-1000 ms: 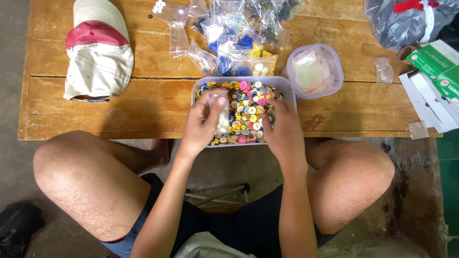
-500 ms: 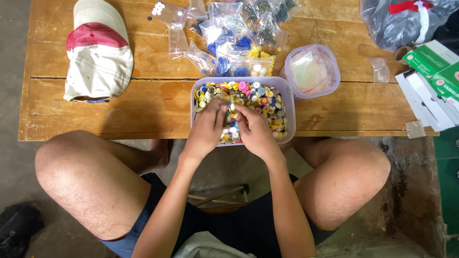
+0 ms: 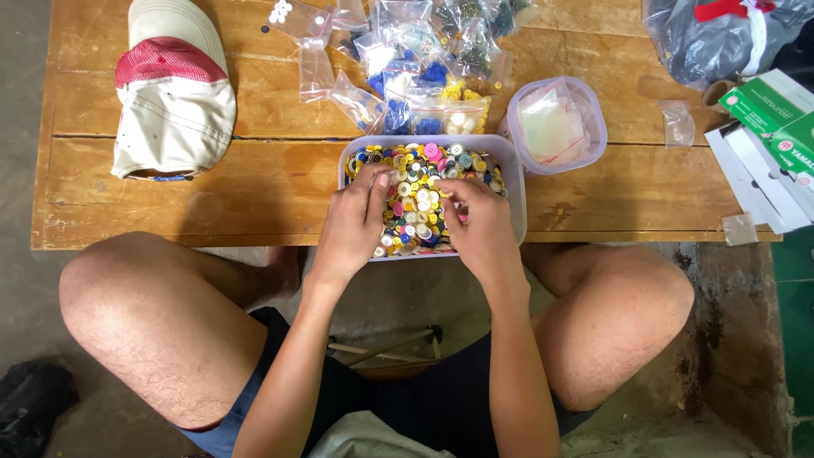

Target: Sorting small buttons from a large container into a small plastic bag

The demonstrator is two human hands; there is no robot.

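Note:
A clear rectangular tub (image 3: 515, 182) full of mixed coloured buttons (image 3: 417, 182) sits at the near edge of a low wooden table (image 3: 254, 178). Both my hands are inside it. My left hand (image 3: 356, 225) rests on the left half, fingers curled and pinched among the buttons. My right hand (image 3: 479, 225) is on the right half, its fingertips pinching at small buttons near the middle. Whether either pinch holds a button is hidden by the fingers.
Several small clear bags of sorted buttons (image 3: 407, 59) lie behind the tub. A round clear container with empty bags (image 3: 555, 125) stands to its right. A tan and red cap (image 3: 174, 89) lies left, green boxes (image 3: 776, 106) and a grey bag (image 3: 721, 34) right. My bare knees flank the table.
My right hand has moved from the tub's right rim toward its middle. Both hands now work close together over the buttons.

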